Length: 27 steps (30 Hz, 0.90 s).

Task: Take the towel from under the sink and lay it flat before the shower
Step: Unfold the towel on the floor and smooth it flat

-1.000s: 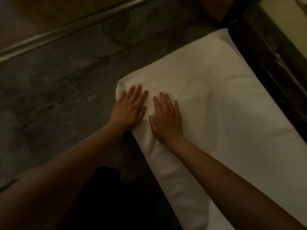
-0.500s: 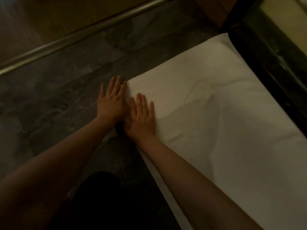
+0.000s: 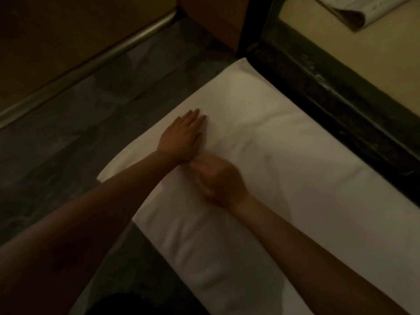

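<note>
The white towel (image 3: 302,183) lies spread on the dark floor, its long edge running along the black shower threshold (image 3: 341,105). Soft wrinkles cross its middle. My left hand (image 3: 183,136) rests flat on the towel near its left edge, fingers straight and together, pointing away from me. My right hand (image 3: 219,178) sits on the towel just below and right of the left wrist. It is blurred and its fingers look bent toward the left; whether they hold any cloth I cannot tell.
Dark stone floor (image 3: 68,137) stretches to the left, bounded by a metal rail (image 3: 91,57). A wooden panel (image 3: 213,21) stands at the towel's far corner. Beyond the threshold is the beige shower floor (image 3: 368,64) with a folded cloth (image 3: 361,12) on it.
Both hands have moved from the towel's left corner toward its middle. The left hand now lies fully on the cloth, and the right hand has gone from flat to bent and blurred.
</note>
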Motion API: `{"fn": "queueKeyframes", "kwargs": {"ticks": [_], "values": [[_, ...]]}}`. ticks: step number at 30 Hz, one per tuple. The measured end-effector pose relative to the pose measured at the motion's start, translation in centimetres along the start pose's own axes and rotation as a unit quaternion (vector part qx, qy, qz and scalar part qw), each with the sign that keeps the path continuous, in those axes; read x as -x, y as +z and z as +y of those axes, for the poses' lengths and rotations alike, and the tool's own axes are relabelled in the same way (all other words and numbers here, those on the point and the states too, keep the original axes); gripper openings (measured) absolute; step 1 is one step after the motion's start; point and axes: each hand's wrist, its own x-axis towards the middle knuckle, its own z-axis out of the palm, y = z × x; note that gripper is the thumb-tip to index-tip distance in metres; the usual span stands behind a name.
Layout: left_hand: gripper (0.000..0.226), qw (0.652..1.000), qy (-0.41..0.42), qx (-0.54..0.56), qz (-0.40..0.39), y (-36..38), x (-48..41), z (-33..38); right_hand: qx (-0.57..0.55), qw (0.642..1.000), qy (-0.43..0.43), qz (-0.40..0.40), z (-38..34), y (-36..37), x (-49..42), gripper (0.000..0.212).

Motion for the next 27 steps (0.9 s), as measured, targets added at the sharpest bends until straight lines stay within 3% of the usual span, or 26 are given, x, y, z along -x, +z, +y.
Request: {"fn": "queueKeyframes", "kwargs": {"ticks": [2,5,7,12,17,27], "values": [[0.055,0.999,0.032,-0.003,-0.007,0.4,-3.1,1.7,0.057,0.988,0.127,0.060,4.8,-1.3,0.1,0.036],[0.055,0.998,0.067,-0.013,-0.011,1.0,-7.3,4.5,0.111,0.923,0.359,0.076,10.1,-2.8,-0.5,0.047],[0.055,0.996,0.077,-0.031,-0.020,1.4,-10.0,6.0,0.131,0.897,0.418,0.060,12.4,-3.1,-1.2,0.053],[0.058,0.992,0.093,-0.080,-0.032,1.9,-15.6,7.7,0.129,0.904,0.407,0.007,15.7,-2.5,-3.7,0.064],[0.066,0.995,0.072,-0.063,-0.034,1.5,-19.3,7.1,0.138,0.906,0.400,-0.020,16.7,-1.5,-5.1,0.071],[0.072,0.994,0.064,-0.076,-0.039,1.0,-22.1,4.0,0.110,0.923,0.361,-0.078,17.7,-2.5,-5.7,0.078]]}}
